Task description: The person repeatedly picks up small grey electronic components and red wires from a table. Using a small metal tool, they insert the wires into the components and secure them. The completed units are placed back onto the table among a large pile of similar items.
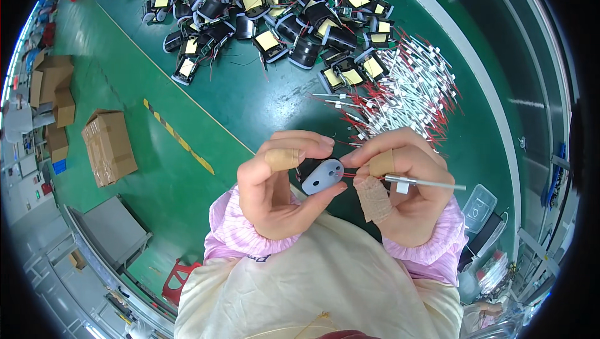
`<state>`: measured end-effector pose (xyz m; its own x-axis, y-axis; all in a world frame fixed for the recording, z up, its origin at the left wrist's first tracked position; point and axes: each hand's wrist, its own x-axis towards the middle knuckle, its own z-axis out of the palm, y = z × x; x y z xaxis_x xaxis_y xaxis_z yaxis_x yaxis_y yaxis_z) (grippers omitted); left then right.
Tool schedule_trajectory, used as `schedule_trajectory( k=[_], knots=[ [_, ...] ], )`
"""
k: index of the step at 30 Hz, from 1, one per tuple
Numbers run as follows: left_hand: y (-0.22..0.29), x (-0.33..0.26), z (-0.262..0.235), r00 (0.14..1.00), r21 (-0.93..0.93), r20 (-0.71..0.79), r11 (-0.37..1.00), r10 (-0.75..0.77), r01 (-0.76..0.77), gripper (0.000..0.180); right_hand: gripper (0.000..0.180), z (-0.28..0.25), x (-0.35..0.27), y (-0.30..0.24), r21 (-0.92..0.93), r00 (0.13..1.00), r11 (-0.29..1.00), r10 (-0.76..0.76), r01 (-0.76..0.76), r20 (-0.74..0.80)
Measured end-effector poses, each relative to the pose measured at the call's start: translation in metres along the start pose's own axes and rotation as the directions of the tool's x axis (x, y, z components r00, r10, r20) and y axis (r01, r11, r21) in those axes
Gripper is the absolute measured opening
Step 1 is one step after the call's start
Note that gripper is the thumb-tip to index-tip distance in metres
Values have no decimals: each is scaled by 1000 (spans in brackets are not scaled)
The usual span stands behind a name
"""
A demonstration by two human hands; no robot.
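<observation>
Between the thumb and fingers of my left hand (269, 183) is a small black housing with a grey oval end face (322, 176), which has small holes in it. Pinched in my right hand (406, 189) is a thin silvery rod (437, 184) with a white tag and red wires. The red wires (350, 175) run from my right fingertips to a hole in the grey face; how deep they go is hidden. My right index fingertip is close beside the housing's edge. Tan bandages wrap fingers on both hands.
On the green table (275, 98) lies a heap of black curved housings (306, 51) with yellow pads. Right of it are many similar rods with red wires (412, 89). Cardboard boxes (109, 148), a grey cart (115, 233) and a red stool (178, 279) stand left. A clear plastic container (480, 204) sits at right.
</observation>
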<state>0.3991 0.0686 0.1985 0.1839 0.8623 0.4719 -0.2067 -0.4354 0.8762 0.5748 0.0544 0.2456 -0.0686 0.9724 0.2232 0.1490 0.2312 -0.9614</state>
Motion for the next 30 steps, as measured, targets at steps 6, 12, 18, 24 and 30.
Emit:
schedule_trajectory(
  k=[6, 12, 18, 24, 30],
  knots=[
    [0, 1, 0, 996, 15, -35, 996, 87, -86, 65, 19, 4, -3, -7, -69, 999, 997, -43, 44, 4],
    [-1, 0, 2, 989, 7, -49, 990, 139, -138, 67, 20, 5, -3, -11, -71, 999, 996, -51, 52, 13],
    [2, 2, 1, 992, 16, -23, 992, 124, -123, 65, 22, 3, -1, -14, -113, 996, 990, -78, 82, 36],
    [5, 4, -1, 991, 75, 27, 988, 134, -136, 63, 22, 2, 3, -10, -145, 985, 975, -164, 171, 56],
    [4, 8, -5, 989, 69, 70, 989, 127, -131, 59, 22, 1, 9, -9, -153, 974, 963, -207, 220, 97]
  ],
)
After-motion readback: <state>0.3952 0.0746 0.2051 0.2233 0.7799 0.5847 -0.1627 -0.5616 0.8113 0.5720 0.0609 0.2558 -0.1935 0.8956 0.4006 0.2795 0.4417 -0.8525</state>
